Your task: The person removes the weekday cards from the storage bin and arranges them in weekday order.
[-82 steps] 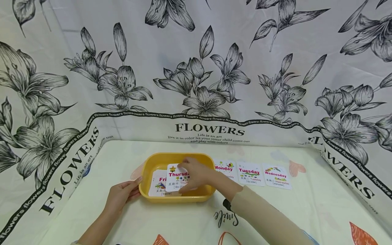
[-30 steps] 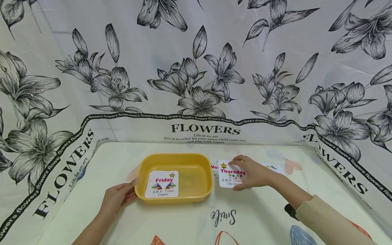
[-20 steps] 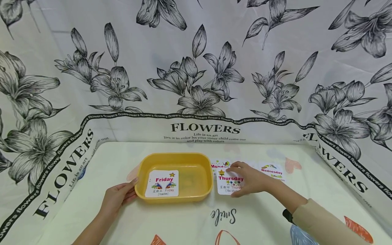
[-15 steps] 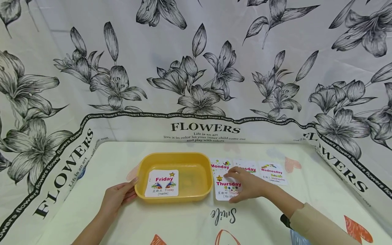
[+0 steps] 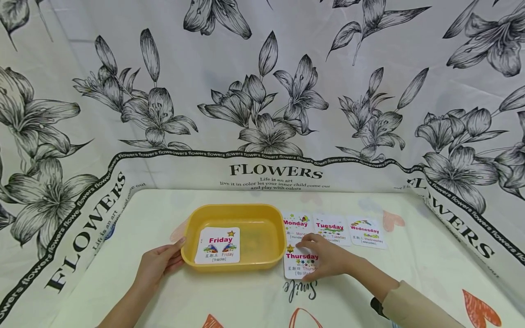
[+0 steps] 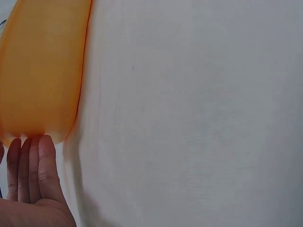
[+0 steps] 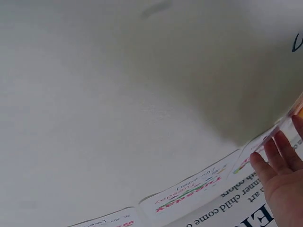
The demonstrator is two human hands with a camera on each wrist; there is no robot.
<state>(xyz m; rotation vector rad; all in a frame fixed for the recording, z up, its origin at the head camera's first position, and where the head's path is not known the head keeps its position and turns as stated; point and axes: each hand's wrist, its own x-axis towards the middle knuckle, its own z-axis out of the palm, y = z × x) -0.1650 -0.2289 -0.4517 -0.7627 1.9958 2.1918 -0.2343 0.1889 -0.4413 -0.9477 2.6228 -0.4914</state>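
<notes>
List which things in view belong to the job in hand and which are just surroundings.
Apparently part of the job:
Thursday card, held by the right hand
yellow tray, held by the left hand
Friday card, lying in it
Monday card, Tuesday card, Wednesday card

Just surroundings:
printed tablecloth
floral backdrop

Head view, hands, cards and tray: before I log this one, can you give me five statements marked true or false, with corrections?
1. The left hand touches the yellow tray. True.
2. Every card lies outside the yellow tray. False: the Friday card lies inside it.
3. The right hand holds the Thursday card. True.
4. The Tuesday card lies between the Monday card and the Wednesday card. True.
5. Of those three, the Wednesday card is nearest the yellow tray. False: the Monday card is nearest.
</notes>
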